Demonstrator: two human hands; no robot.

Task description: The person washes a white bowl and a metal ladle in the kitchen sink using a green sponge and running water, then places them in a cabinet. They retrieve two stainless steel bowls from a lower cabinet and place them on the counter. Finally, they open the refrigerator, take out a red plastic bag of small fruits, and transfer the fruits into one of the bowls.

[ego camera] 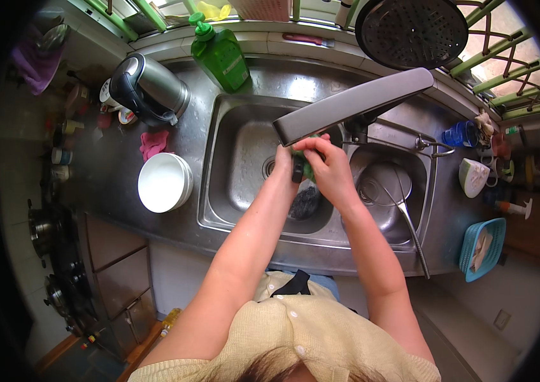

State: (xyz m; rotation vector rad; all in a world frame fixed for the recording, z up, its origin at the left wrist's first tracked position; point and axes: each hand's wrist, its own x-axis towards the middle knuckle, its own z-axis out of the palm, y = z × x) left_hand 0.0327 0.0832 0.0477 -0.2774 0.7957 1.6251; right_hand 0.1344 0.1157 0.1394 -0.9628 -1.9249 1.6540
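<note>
Both hands are close together over the large left basin (pixel 232 157) of a stainless steel double sink. My left hand (pixel 285 156) is mostly hidden under the wide grey faucet spout (pixel 353 107), so its fingers do not show. Against its wrist side sits a small black item (pixel 297 169), too unclear to name. My right hand (pixel 331 164) has curled fingers around a soft green item (pixel 308 169), perhaps a scouring pad, partly covered by the hand. Below them, a dark patch (pixel 304 203) lies on the basin floor.
The smaller basin holds a clear round lid or dish (pixel 377 184) and metal tongs (pixel 411 227) resting over its rim. Stacked white bowls (pixel 162 184), a pink cloth (pixel 154 143), an electric kettle (pixel 153 90) and a green pump bottle (pixel 224 59) stand around the left basin. A blue basket (pixel 468 248) sits right.
</note>
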